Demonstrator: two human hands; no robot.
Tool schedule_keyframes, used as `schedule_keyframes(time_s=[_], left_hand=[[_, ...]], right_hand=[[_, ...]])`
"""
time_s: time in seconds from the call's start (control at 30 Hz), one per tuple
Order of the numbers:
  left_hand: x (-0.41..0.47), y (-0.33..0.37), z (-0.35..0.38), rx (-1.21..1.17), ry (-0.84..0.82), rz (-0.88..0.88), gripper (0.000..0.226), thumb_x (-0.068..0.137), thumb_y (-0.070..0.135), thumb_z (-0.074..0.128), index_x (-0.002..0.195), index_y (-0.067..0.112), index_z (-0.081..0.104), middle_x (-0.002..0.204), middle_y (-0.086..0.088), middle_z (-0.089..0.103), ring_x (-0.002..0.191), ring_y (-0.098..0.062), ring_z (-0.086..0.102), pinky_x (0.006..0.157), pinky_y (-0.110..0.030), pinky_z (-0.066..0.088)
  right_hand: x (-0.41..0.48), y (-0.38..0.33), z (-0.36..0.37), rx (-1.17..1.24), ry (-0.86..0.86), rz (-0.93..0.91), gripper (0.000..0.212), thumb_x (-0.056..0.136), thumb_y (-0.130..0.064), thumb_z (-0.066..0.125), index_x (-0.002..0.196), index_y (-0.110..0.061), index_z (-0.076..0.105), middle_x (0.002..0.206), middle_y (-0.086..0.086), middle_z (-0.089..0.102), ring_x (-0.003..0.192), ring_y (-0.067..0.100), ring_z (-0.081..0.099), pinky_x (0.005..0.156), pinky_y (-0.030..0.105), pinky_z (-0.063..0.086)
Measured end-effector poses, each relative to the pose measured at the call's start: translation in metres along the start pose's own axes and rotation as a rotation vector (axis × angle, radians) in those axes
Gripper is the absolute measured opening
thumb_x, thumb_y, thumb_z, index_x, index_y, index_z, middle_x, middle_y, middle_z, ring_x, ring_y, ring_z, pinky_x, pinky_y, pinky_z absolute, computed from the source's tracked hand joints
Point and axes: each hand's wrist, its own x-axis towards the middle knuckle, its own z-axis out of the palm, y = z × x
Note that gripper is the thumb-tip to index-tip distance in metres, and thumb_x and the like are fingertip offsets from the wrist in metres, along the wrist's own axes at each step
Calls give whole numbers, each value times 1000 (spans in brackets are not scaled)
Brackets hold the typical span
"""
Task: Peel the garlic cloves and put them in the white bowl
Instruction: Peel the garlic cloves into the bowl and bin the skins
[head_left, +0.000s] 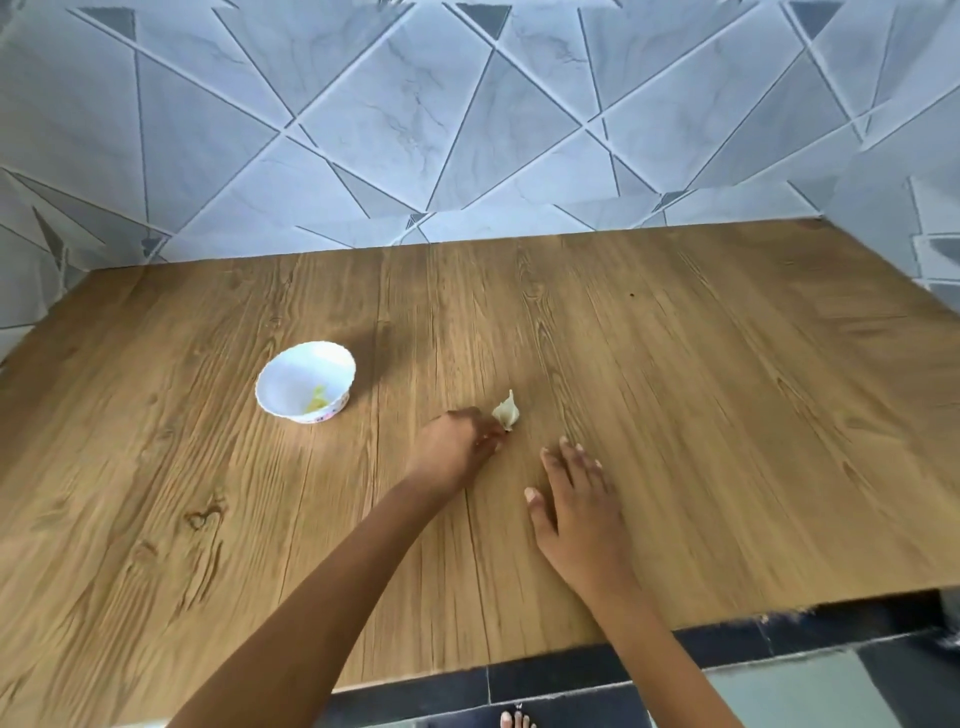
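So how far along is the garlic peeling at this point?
Partly done, it seems: the white bowl holds yellowish bits, probably peeled garlic, though blurred. In hand: the left hand pinches a garlic clove with skin still on; the right hand is open over the table. Left: peeling that clove and putting it in the bowl.

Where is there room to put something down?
The table's right side, beyond the right hand, is bare. So are the near left corner before the white bowl and the strip along the tiled wall. It's crowded mid-table, where the left hand pinches the garlic.
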Motion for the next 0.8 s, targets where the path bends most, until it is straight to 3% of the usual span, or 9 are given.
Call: schedule_keyframes(time_s=[0.2, 0.5, 0.6, 0.67, 0.8], left_hand=[[3, 3, 3, 53, 28, -45, 22, 93, 24, 56, 113, 19, 67, 102, 0, 66, 91, -20, 63, 76, -38, 52], [8, 20, 2, 260, 11, -58, 23, 98, 25, 45, 111, 14, 61, 104, -2, 58, 87, -21, 60, 67, -32, 49], [-13, 15, -3, 68, 131, -79, 13, 92, 17, 55, 100, 13, 64, 97, -1, 61, 78, -18, 62, 64, -33, 52], [-37, 11, -13, -116, 209, -133, 5, 86, 9, 62, 88, 9, 66, 81, 0, 66, 67, -12, 63, 62, -28, 53], [-88, 2, -36, -368, 161, -348, 10, 84, 0, 65, 75, 5, 65, 59, 1, 64, 51, -6, 62, 55, -16, 51]], right_hand=[[0, 0, 1, -48, 28, 27, 57, 91, -43, 29, 131, -11, 54, 138, 13, 51, 130, 28, 46, 106, 39, 25], [1, 2, 5, -24, 70, 1, 53, 90, -40, 35, 127, -11, 58, 135, 15, 54, 128, 30, 49, 106, 41, 26], [1, 4, 6, 7, 113, -30, 47, 87, -35, 49, 125, -10, 60, 135, 16, 54, 128, 34, 48, 106, 44, 27], [-2, 1, 8, 56, 112, -94, 45, 87, -33, 49, 124, -9, 60, 136, 17, 53, 129, 34, 46, 107, 46, 27], [-14, -24, 16, 169, 94, -240, 46, 86, -34, 52, 124, -11, 59, 139, 15, 50, 132, 34, 43, 107, 48, 31]])
